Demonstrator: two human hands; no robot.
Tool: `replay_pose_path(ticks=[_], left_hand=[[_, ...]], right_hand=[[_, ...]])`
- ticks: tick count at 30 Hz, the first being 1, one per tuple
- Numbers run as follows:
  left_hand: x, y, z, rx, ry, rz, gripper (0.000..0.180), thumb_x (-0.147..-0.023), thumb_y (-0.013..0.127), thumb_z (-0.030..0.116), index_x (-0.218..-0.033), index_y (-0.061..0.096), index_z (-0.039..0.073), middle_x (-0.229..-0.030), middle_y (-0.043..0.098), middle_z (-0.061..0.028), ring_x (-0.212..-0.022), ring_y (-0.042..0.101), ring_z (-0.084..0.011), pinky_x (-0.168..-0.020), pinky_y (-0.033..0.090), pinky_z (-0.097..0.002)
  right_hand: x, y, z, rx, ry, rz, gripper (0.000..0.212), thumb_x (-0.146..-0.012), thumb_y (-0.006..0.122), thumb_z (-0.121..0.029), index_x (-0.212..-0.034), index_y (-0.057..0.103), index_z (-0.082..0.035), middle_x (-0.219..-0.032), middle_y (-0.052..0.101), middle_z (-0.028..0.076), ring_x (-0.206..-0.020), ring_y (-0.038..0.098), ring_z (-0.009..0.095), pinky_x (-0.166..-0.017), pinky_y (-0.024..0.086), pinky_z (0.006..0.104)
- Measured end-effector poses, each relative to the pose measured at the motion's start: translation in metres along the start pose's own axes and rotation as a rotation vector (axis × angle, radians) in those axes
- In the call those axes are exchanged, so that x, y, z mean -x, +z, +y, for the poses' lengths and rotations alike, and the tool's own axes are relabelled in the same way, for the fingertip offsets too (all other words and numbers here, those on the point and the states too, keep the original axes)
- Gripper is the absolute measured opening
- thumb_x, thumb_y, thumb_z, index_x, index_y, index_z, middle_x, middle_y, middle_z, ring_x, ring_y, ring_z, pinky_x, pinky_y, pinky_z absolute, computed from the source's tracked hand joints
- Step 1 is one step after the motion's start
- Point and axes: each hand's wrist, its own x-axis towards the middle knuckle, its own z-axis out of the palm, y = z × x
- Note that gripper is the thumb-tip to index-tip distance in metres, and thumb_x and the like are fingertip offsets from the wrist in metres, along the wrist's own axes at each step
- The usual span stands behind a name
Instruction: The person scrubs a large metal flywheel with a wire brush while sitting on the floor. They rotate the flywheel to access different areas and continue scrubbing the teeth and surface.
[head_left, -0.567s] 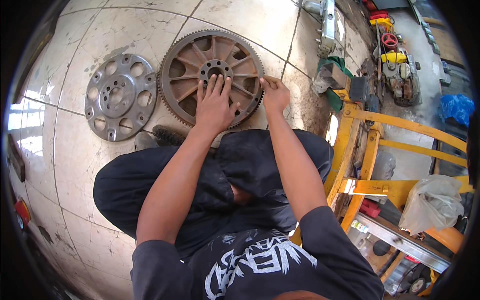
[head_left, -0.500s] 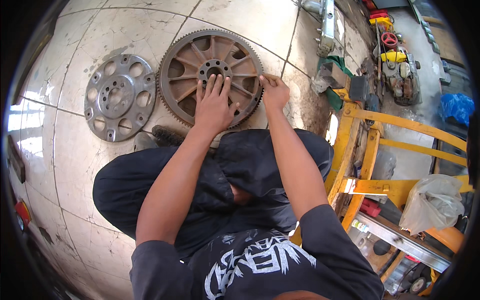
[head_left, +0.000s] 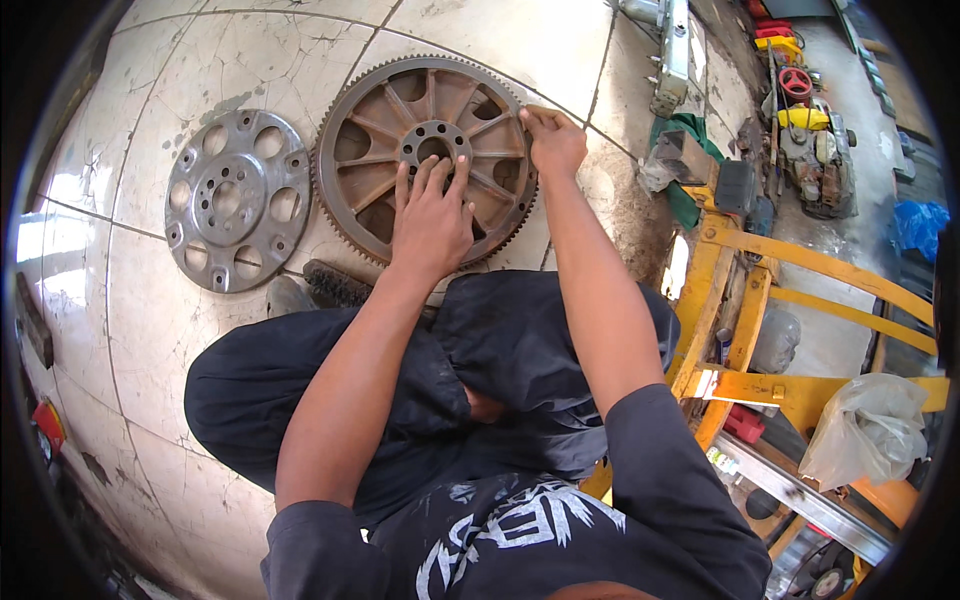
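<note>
A toothed flywheel (head_left: 348, 215) of rusty brown metal lies flat on the tiles in front of my crossed legs. It has spokes, openings between them and a hub ringed with small bolt holes. My left hand (head_left: 432, 225) rests over the lower part of the hub, fingers apart and fingertips near the central hole. At the flywheel's right rim is my right hand (head_left: 556, 142), its fingers bent and drawn together on the toothed edge. Left of the flywheel lies a flat grey metal plate (head_left: 262, 215) with large round holes around its border, touched by neither hand.
A dark-bristled brush (head_left: 335, 283) lies between the flywheel and my left knee. To my right stand a yellow frame (head_left: 740, 385) and a plastic bag (head_left: 868, 432). Metal parts (head_left: 672, 60) and an engine-like machine (head_left: 815, 160) lie farther off at the right.
My right hand has moved away from me along the flywheel's rim. My left hand has slid slightly toward me over the hub. The view has shifted a little.
</note>
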Motion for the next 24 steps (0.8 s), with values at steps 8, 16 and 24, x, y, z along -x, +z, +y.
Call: replay_pose_path(ticks=[8, 16, 24], left_hand=[[-0.001, 0.001, 0.001, 0.075, -0.008, 0.062, 0.06, -0.1, 0.062, 0.024, -0.156, 0.05, 0.007, -0.151, 0.055, -0.0165, -0.15, 0.042, -0.0316, -0.131, 0.018, -0.0553], [-0.001, -0.002, 0.002, 0.081, -0.024, 0.083, 0.058, -0.099, 0.063, 0.022, -0.154, 0.053, 0.006, -0.149, 0.058, -0.0176, -0.148, 0.044, -0.0323, -0.131, 0.018, -0.0541], [0.0, 0.0, 0.007, 0.099, -0.024, 0.096, 0.057, -0.098, 0.062, 0.02, -0.153, 0.054, 0.005, -0.148, 0.058, -0.0182, -0.148, 0.044, -0.0324, -0.131, 0.019, -0.054]], right_hand=[[-0.003, -0.005, 0.043, -0.124, 0.014, -0.091, 0.026, -0.086, 0.089, -0.032, -0.101, 0.085, -0.011, -0.099, 0.082, 0.009, -0.092, 0.078, 0.022, -0.087, 0.058, 0.0363], [-0.013, 0.001, -0.005, 0.07, 0.042, -0.083, 0.032, -0.086, 0.089, -0.033, -0.107, 0.084, -0.009, -0.103, 0.082, 0.008, -0.096, 0.077, 0.02, -0.09, 0.056, 0.0347], [-0.013, 0.003, 0.001, 0.066, -0.083, -0.062, 0.024, -0.086, 0.088, -0.033, -0.1, 0.085, -0.013, -0.095, 0.082, 0.008, -0.088, 0.077, 0.021, -0.084, 0.058, 0.0353]])
